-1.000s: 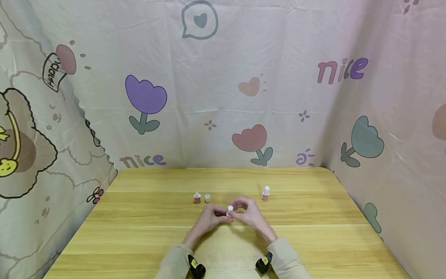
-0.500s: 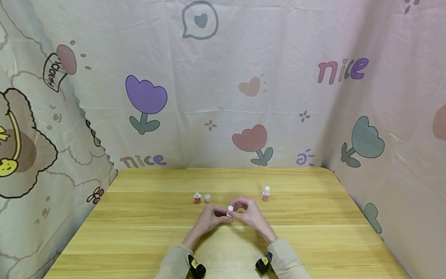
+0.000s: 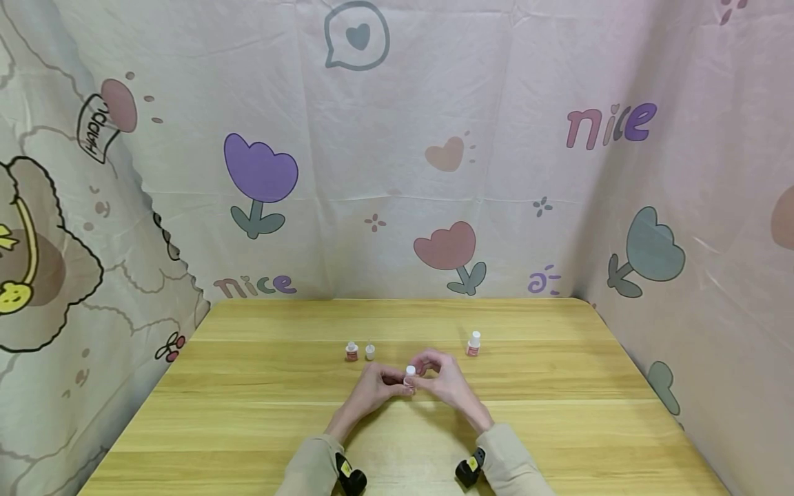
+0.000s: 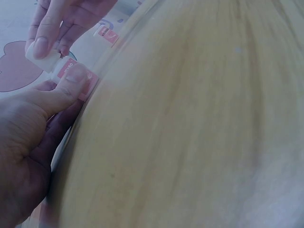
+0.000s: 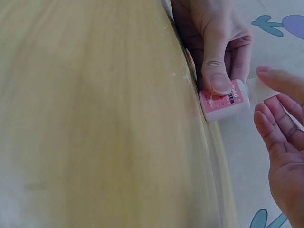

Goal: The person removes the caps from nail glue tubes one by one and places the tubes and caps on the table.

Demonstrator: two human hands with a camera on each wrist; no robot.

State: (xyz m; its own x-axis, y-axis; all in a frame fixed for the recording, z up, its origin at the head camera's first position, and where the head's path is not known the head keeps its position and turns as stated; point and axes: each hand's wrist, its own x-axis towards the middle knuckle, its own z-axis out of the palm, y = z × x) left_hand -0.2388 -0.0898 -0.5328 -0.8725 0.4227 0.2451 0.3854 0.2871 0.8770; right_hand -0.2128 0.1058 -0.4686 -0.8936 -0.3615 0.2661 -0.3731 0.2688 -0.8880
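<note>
Over the middle of the table, my left hand (image 3: 371,390) holds a small white glue bottle (image 5: 237,105) with a pink label, thumb pressed on its side. Thumb and fingers of my right hand (image 3: 448,381) pinch the white cap (image 3: 411,370), which sits at the bottle's neck. Both wrist views show the bottle tilted in the picture. Whether the cap is loose or tight, I cannot tell. Beyond my left hand stands an uncapped bottle (image 3: 351,353) of the same kind. Beside it a white cap (image 3: 369,353) stands with its thin brush pointing up.
A third bottle (image 3: 473,344), capped and upright, stands past my right hand. The wooden table (image 3: 248,413) reaches back to a printed cloth (image 3: 372,241), which also hangs along both sides. Black wrist cameras (image 3: 351,475) sit at both sleeves.
</note>
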